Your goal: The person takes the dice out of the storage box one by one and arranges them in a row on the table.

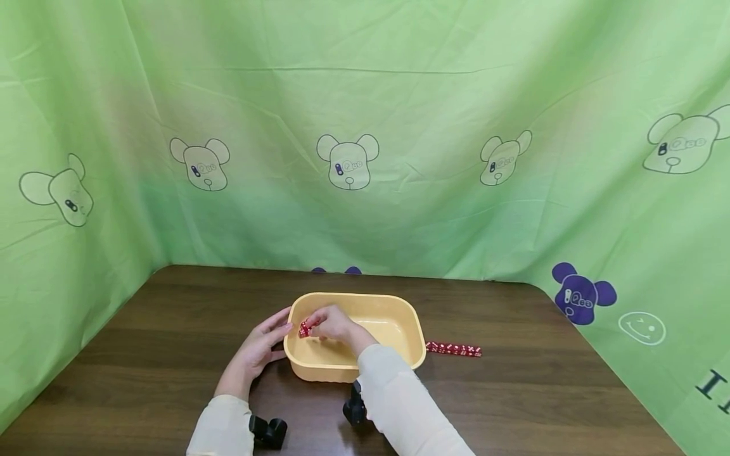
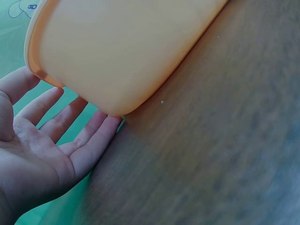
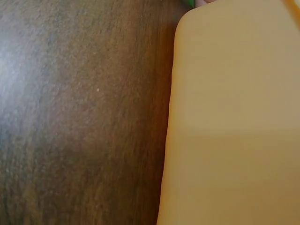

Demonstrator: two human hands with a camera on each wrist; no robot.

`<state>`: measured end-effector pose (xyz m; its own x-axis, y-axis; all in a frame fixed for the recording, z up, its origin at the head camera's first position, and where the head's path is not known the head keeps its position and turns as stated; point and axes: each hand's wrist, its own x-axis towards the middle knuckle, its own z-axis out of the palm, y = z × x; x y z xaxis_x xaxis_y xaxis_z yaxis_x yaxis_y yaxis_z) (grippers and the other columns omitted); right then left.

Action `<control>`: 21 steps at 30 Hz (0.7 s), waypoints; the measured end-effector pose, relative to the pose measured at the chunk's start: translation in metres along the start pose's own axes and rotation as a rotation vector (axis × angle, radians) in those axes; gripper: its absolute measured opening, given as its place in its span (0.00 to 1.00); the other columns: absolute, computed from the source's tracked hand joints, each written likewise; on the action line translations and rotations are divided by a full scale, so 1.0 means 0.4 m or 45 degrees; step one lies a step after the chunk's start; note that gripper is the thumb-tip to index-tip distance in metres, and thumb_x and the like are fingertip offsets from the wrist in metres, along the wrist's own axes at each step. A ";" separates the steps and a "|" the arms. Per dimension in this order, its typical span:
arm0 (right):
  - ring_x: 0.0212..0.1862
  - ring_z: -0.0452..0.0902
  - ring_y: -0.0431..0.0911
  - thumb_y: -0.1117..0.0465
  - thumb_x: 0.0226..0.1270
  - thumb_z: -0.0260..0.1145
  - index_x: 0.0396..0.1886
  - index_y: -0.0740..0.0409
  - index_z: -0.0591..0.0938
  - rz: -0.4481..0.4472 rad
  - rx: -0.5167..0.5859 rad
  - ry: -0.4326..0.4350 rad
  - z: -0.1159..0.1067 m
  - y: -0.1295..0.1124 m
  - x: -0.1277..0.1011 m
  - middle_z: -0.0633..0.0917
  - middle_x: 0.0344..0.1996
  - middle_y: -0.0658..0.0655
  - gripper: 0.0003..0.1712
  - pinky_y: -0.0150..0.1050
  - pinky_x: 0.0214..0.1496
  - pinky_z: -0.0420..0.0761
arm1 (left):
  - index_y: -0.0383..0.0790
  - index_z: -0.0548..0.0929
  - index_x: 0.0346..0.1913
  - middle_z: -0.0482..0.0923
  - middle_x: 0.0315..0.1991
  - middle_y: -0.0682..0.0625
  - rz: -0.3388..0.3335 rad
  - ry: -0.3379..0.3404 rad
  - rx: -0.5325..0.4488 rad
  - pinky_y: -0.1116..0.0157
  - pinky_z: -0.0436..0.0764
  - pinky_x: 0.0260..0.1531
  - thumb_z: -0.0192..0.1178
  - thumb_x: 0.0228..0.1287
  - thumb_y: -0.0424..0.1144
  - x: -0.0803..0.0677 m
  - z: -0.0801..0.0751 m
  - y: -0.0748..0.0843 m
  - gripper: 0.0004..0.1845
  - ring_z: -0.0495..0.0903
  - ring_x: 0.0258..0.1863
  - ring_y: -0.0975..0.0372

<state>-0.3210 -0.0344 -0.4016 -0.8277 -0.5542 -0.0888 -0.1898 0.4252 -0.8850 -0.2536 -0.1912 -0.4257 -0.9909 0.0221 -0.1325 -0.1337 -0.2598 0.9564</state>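
Die (image 1: pixel 305 328) was pinched by right hand (image 1: pixel 336 325) over tub (image 1: pixel 410 329); flat left hand (image 1: pixel 259 348) steadied it. Loose pinch risked a drop.

right wrist view: right hand out of frame, tub (image 3: pixel 234 117) wall cut off right and bottom. head view: dice (image 1: pixel 305 328) pips too small to read; right hand (image 1: pixel 336 324) fingers partly hide them; tub (image 1: pixel 365 304) floor partly covered.
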 end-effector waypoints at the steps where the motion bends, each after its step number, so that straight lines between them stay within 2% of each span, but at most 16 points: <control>1: 0.20 0.67 0.38 0.76 0.47 0.61 0.30 0.71 0.80 0.001 0.000 -0.003 0.001 0.001 0.000 0.81 0.24 0.58 0.07 0.31 0.23 0.70 | 0.40 0.61 0.62 0.61 0.58 0.40 -0.001 0.000 0.000 0.55 0.73 0.37 0.50 0.60 0.34 0.000 0.000 0.000 0.25 0.68 0.49 0.51; 21: 0.21 0.68 0.40 0.78 0.44 0.62 0.28 0.68 0.79 -0.007 -0.057 -0.009 0.006 0.010 0.001 0.79 0.23 0.56 0.08 0.31 0.23 0.71 | 0.40 0.60 0.62 0.60 0.58 0.39 0.010 -0.005 0.015 0.55 0.73 0.38 0.51 0.60 0.34 -0.002 0.000 -0.001 0.26 0.68 0.49 0.50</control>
<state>-0.3207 -0.0345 -0.4062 -0.8228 -0.5615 -0.0873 -0.2178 0.4535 -0.8642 -0.2528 -0.1911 -0.4261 -0.9920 0.0236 -0.1237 -0.1257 -0.2487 0.9604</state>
